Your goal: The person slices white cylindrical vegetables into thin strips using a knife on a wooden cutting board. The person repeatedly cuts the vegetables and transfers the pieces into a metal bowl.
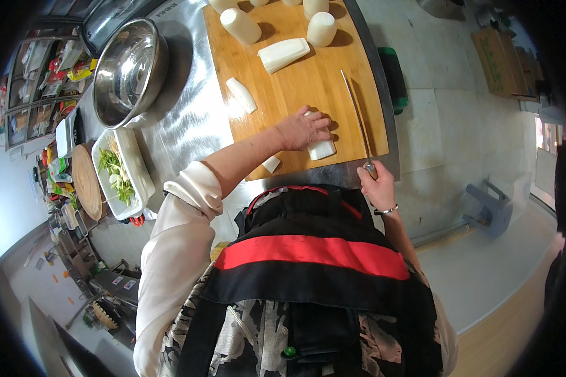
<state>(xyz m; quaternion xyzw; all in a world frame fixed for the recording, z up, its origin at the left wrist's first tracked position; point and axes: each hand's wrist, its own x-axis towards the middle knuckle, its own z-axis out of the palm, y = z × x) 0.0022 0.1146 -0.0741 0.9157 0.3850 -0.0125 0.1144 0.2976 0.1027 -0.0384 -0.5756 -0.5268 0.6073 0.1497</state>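
Note:
On the wooden cutting board, my left hand rests with spread fingers over a squared piece of white radish and holds it against the board. My right hand grips the wooden handle of a knife, whose blade is seen nearly edge-on above the board's right side. A long trimmed radish block lies farther back. A radish slab is at the board's left, and a small offcut lies near its front edge. Several peeled radish pieces, one upright, stand at the back.
A large steel bowl stands on the steel table to the left. Nearer is a white tub with green-leaved trimmings, beside a round wooden board. A grey-blue plastic stool and a cardboard box are at the right.

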